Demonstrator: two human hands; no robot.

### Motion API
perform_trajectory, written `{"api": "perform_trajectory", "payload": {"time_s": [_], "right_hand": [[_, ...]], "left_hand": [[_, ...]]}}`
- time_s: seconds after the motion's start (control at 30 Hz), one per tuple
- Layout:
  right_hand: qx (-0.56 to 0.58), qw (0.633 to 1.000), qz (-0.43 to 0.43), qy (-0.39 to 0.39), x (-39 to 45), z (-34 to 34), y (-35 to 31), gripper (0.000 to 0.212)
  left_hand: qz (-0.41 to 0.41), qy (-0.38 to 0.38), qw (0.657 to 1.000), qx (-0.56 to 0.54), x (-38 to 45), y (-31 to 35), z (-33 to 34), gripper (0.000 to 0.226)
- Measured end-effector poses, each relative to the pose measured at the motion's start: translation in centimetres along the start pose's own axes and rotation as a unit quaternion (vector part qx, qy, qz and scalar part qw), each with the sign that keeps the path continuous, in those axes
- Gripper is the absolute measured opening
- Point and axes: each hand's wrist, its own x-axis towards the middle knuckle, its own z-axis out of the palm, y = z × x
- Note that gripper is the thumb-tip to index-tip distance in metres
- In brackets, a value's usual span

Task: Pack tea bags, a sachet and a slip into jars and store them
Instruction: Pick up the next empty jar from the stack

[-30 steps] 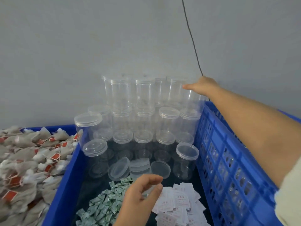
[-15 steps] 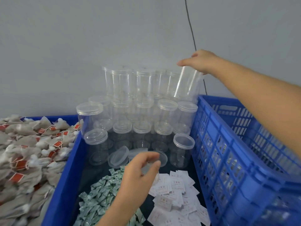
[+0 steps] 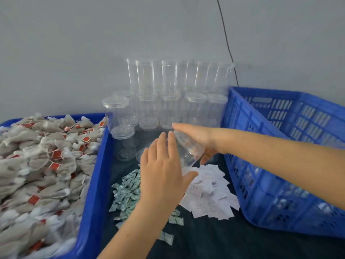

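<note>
The right hand (image 3: pixel 197 136) grips a tilted clear jar (image 3: pixel 186 150); the left hand (image 3: pixel 164 174), fingers straight, touches its lower end.

2 bare forearms, left hand (image 3: pixel 164 176), right hand (image 3: pixel 197 135), no sleeves, rings or gloves visible

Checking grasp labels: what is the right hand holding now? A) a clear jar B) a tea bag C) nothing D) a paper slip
A: the right hand grips a clear jar, tilted, above the paper slips, with the left hand reaching up to it, fingers straight.
</note>
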Motion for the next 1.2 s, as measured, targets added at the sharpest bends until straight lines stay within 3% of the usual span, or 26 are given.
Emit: {"api": "perform_trajectory", "payload": {"time_s": [0.17,0.33,0.5,0.63,0.7,0.77,0.83,0.9,0.97,1.0,1.03,1.1,1.13,1.17,1.2], "right_hand": [[-0.034,0.999,0.026,-0.005,0.4,3.2,3.5,0.052],[0.041,0.999,0.033,0.001,1.1,5.8,6.4,0.062],[0.112,0.993,-0.033,0.001,1.2,6.9,8.1,0.045],[0.107,0.990,-0.081,0.036,1.8,7.3,9.6,0.042],[0.080,0.989,-0.107,0.061,2.0,7.4,10.4,0.035],[-0.010,0.982,-0.168,0.089,2.0,7.0,11.2,0.029],[-0.114,0.957,-0.253,0.084,1.5,5.9,11.7,0.058],[-0.163,0.925,-0.341,0.040,0.8,4.6,11.9,0.083],[-0.199,0.882,-0.428,-0.002,0.1,3.6,11.8,0.087],[-0.224,0.859,-0.461,-0.016,-0.1,3.1,11.8,0.082],[-0.255,0.830,-0.495,-0.021,-0.3,2.6,11.9,0.075],[-0.335,0.770,-0.543,-0.010,-0.4,1.9,12.4,0.080],[-0.367,0.764,-0.531,-0.013,-0.4,1.6,12.7,0.092],[-0.375,0.786,-0.491,-0.030,-0.4,1.4,13.1,0.108],[-0.345,0.840,-0.414,-0.060,-0.7,1.5,13.3,0.122]], "left_hand": [[-0.006,-0.122,0.989,0.087,-2.2,-1.0,2.0,0.107],[0.049,-0.103,0.989,0.096,-3.6,-1.9,3.9,0.089],[0.080,-0.080,0.989,0.094,-3.8,-2.3,4.4,0.086],[0.109,-0.042,0.990,0.079,-3.7,-2.5,4.8,0.085],[0.094,-0.077,0.992,0.034,-3.7,-2.6,4.9,0.088],[0.027,-0.149,0.986,-0.068,-3.6,-2.4,4.8,0.096],[-0.037,-0.219,0.958,-0.184,-3.7,-2.8,4.7,0.096],[-0.070,-0.300,0.899,-0.312,-3.5,-3.5,4.4,0.090],[-0.086,-0.365,0.816,-0.440,-3.3,-4.3,3.7,0.086],[-0.084,-0.383,0.791,-0.469,-3.4,-4.7,3.4,0.085],[-0.075,-0.395,0.788,-0.467,-3.5,-5.0,3.1,0.087],[-0.053,-0.399,0.825,-0.397,-3.8,-5.2,2.9,0.096],[-0.050,-0.383,0.854,-0.348,-4.0,-5.1,3.0,0.100],[-0.047,-0.357,0.882,-0.304,-4.1,-4.8,3.1,0.104],[-0.035,-0.323,0.910,-0.259,-4.3,-4.5,3.2,0.106]]}}
